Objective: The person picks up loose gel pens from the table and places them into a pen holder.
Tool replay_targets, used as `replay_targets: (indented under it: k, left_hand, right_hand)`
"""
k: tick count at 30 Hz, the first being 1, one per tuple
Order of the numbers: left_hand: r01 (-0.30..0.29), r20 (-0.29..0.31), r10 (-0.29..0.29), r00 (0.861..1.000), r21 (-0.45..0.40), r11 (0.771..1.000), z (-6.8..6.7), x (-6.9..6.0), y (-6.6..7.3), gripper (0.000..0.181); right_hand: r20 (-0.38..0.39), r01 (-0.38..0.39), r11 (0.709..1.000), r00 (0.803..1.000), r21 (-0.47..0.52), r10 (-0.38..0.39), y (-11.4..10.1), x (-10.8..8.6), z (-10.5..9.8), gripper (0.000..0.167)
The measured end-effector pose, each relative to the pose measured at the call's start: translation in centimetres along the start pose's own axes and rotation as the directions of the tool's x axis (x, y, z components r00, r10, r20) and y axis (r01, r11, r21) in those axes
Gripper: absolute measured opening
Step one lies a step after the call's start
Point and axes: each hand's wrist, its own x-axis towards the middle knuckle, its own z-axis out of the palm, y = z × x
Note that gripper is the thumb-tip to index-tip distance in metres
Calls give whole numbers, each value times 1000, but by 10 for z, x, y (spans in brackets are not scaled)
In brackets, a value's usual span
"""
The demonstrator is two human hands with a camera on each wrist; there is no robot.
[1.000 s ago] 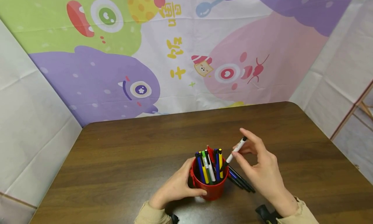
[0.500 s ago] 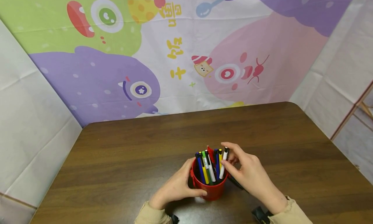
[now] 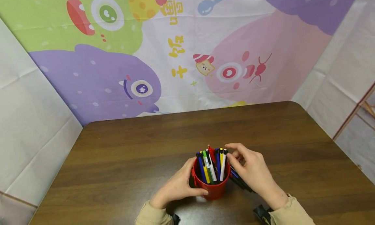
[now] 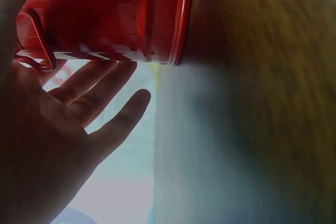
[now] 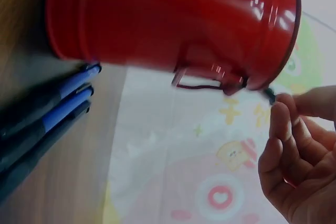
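Observation:
My left hand [image 3: 180,186] grips the red bucket [image 3: 215,191] from the left, thumb across its front. The left wrist view shows the red bucket [image 4: 100,19] upright on the table, with the left hand [image 4: 58,114] around it. Several pens stand in it, blue, yellow, green and white. At its right side is a white pen [image 3: 223,168] with a black top, set inside the bucket. My right hand [image 3: 252,166] pinches at that top with its fingertips. From the right wrist side, the right hand [image 5: 299,156] meets a small dark end at the rim.
Several dark pens [image 5: 47,114] with blue parts lie on the table right of the bucket, partly under the right hand in the head view. The brown wooden table [image 3: 131,150] ends at a cartoon-printed cloth [image 3: 181,98].
My right hand has brought the white pen left and into the bucket, then shifted slightly right as the pen settled upright among the others. My left hand stays on the bucket.

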Motion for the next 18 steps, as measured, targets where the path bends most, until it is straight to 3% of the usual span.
replay_targets:
  k: [4,7,9,12,14,16,18]
  left_hand:
    - [4,2,-4,1000,4,1000,-1,0,0,91]
    - [2,1,-2,1000,8,1000,-1,-1,1,91]
    - [1,2,-1,1000,11,1000,-1,-1,1,91]
    - [1,3,-1,1000,14,1000,0,-1,1,92]
    - [2,4,-2,1000,15,1000,0,-1,1,92]
    - [3,4,-3,1000,14,1000,0,-1,1,92]
    - [3,5,-3,1000,13,1000,-1,-1,1,92]
  right_hand:
    - [-25,-130,991,991,-19,129,13,1,-1,20]
    - [80,-252,964,963,-87,259,24,1,3,22]
    - [213,-319,933,913,-165,349,31,-1,8,26]
    - [415,-377,891,789,-255,453,39,-6,16,30]
    - [487,-395,874,725,-282,486,42,-9,21,29]
    - [515,-406,868,698,-287,497,45,-12,25,28]
    - [517,-408,868,697,-284,497,46,-13,27,26]
